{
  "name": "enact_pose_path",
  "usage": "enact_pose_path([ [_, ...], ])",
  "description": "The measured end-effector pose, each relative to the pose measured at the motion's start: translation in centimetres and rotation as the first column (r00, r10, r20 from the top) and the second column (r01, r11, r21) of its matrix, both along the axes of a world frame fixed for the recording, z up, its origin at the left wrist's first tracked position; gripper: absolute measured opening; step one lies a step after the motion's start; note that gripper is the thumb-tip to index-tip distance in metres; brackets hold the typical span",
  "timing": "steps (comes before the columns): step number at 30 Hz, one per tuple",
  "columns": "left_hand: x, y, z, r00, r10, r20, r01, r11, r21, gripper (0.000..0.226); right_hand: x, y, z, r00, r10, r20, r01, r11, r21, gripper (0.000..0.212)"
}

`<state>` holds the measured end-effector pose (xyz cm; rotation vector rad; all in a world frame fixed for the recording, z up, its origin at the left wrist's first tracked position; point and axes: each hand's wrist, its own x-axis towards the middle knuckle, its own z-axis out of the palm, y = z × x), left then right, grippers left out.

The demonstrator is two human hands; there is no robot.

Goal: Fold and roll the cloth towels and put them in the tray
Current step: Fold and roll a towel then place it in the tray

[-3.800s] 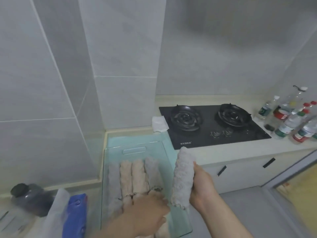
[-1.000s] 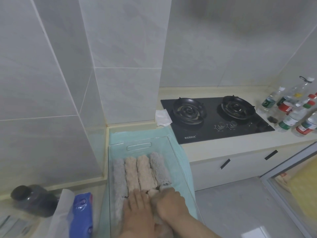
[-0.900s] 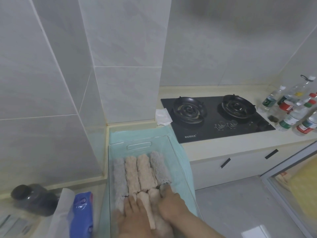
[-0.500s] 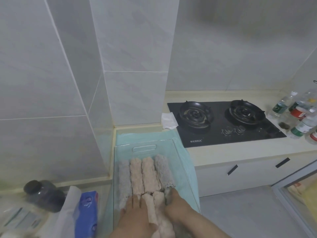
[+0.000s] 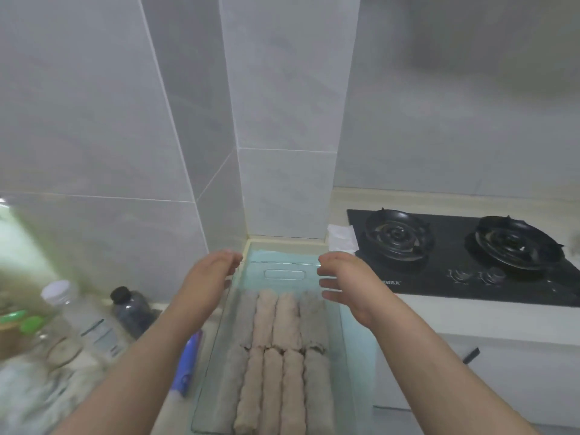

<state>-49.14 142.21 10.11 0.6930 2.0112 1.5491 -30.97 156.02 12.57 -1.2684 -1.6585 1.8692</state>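
Observation:
A clear plastic tray (image 5: 284, 273) lies lengthwise on a teal cloth on the counter. Inside it, several rolled towels (image 5: 276, 356), grey and beige, lie in two rows, side by side. My left hand (image 5: 213, 271) hovers at the tray's far left corner, fingers loosely bent, holding nothing. My right hand (image 5: 342, 277) hovers at the tray's far right side, fingers spread toward the tray, empty as well. Neither hand touches a towel.
A black two-burner gas hob (image 5: 464, 252) fills the counter to the right, with a white folded cloth (image 5: 341, 242) at its left edge. Left of the tray lie a blue packet (image 5: 188, 362), a dark bottle (image 5: 130, 312) and a clear bottle (image 5: 81, 318). Tiled walls close the corner behind.
Both hands have lifted off the near towel rolls and moved forward to the tray's far end, one on each side. The camera has swung left and down.

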Motion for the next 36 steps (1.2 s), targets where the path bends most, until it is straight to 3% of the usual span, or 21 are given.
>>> enact_pose_path([
  [10, 9.8, -4.8, 3.5, 0.943, 0.333, -0.017, -0.321, 0.92, 0.225, 0.04, 7.3, 0.8, 3.1, 0.952, 0.279, -0.127, -0.259, 0.953, 0.154, 0.018],
  [21, 20.0, -18.0, 7.0, 0.747, 0.659, -0.09, -0.615, 0.736, 0.284, 0.047, 9.5, -4.6, 8.6, 0.838, 0.462, -0.292, -0.412, 0.885, 0.217, 0.014],
  [25, 22.8, -25.5, 8.3, 0.645, 0.759, -0.087, -0.706, 0.636, 0.312, 0.046, 8.3, -11.7, 10.2, 0.71, 0.621, -0.332, -0.54, 0.783, 0.309, 0.014],
  [29, 27.1, -33.9, 8.9, 0.464, 0.878, -0.12, -0.817, 0.477, 0.325, 0.043, 7.6, -21.9, 10.9, 0.532, 0.785, -0.318, -0.694, 0.619, 0.367, 0.016],
  [36, 38.4, -50.7, 6.5, 0.169, 0.981, -0.094, -0.954, 0.187, 0.233, 0.038, 10.0, -43.0, 9.2, 0.164, 0.959, -0.232, -0.879, 0.249, 0.406, 0.015],
])
